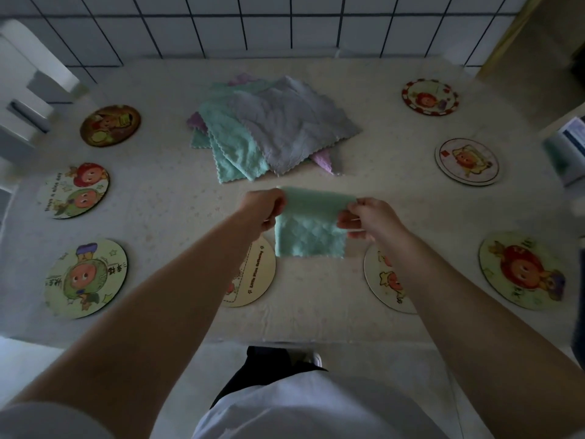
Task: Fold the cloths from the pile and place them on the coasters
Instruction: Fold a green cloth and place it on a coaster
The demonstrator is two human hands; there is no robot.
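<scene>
Left coasters: three (pixel 77 190) down the desk's (pixel 158 217) left side, all bare.
Left hand (pixel 264 210): pinches the green cloth's (pixel 308 229) upper left corner.
Green cloth: hangs folded between both hands, fold line running left-right, near edge over the gap between two near coasters.
Nearest coaster (pixel 258 274): just below-left, closer to the left hand.
Right hand (pixel 368 221): pinches the upper right corner.
Pile (pixel 272 128): farther, mid-desk.
</scene>
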